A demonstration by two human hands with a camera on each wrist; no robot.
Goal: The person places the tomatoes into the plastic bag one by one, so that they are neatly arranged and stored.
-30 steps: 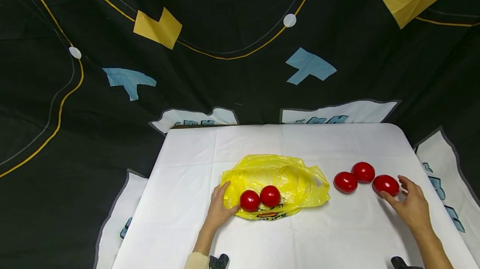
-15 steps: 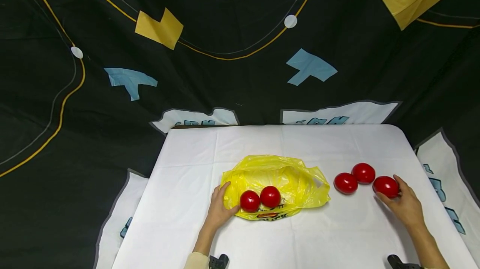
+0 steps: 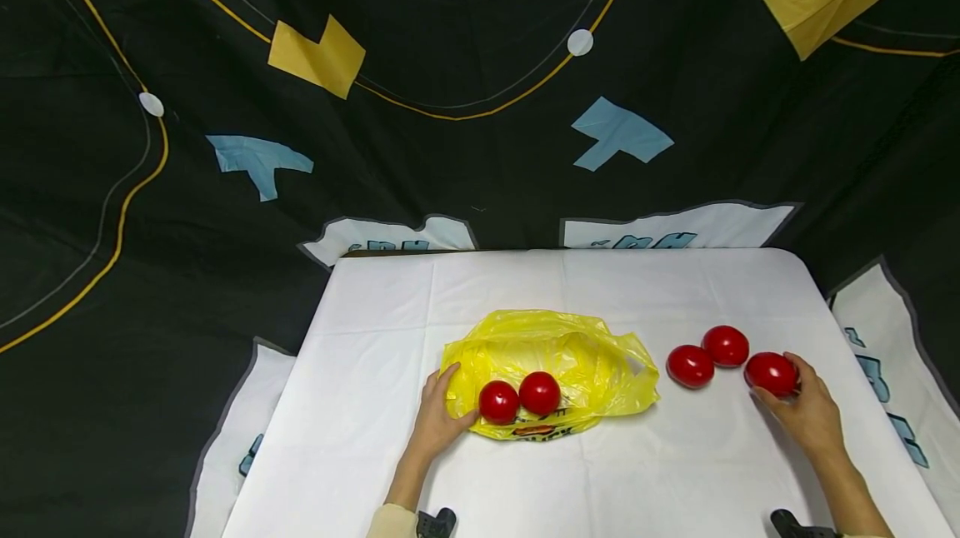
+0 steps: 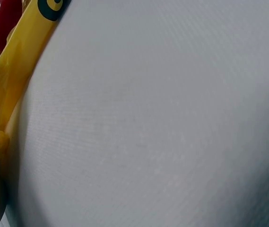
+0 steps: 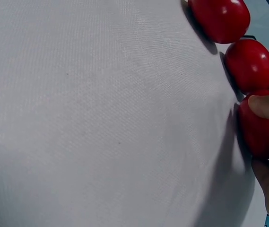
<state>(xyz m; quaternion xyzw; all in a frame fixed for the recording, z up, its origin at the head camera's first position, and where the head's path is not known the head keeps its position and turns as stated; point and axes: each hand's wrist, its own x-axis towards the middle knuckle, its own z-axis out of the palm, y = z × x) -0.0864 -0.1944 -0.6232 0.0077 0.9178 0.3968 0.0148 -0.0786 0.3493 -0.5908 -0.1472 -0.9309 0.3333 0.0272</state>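
Observation:
My right hand (image 3: pixel 810 413) holds a shiny red ball (image 3: pixel 771 374), thumb at its near side and fingers round its right side. In the right wrist view a fingertip lies on top of that red ball (image 5: pixel 259 127), which rests on the cloth. Against the left edge of a crumpled yellow plastic bag (image 3: pixel 600 346), my left hand (image 3: pixel 437 421) grips the plastic between spread thumb and fingers. Two more red balls, a left one (image 3: pixel 498 402) and a right one (image 3: pixel 539 393), sit at the bag's front, the left one by my thumb. The left wrist view shows the yellow plastic (image 4: pixel 16 66) close up.
Beside the held ball lie two other red balls, one nearer (image 3: pixel 690 366) and one farther back (image 3: pixel 725 346). Everything stands on a white-covered table (image 3: pixel 390 313). Behind it hangs a dark cloth (image 3: pixel 450 180) with yellow and blue shapes.
My right hand has moved left and closed in around the rightmost red ball, which has not visibly shifted. The left hand and the bag have stayed put.

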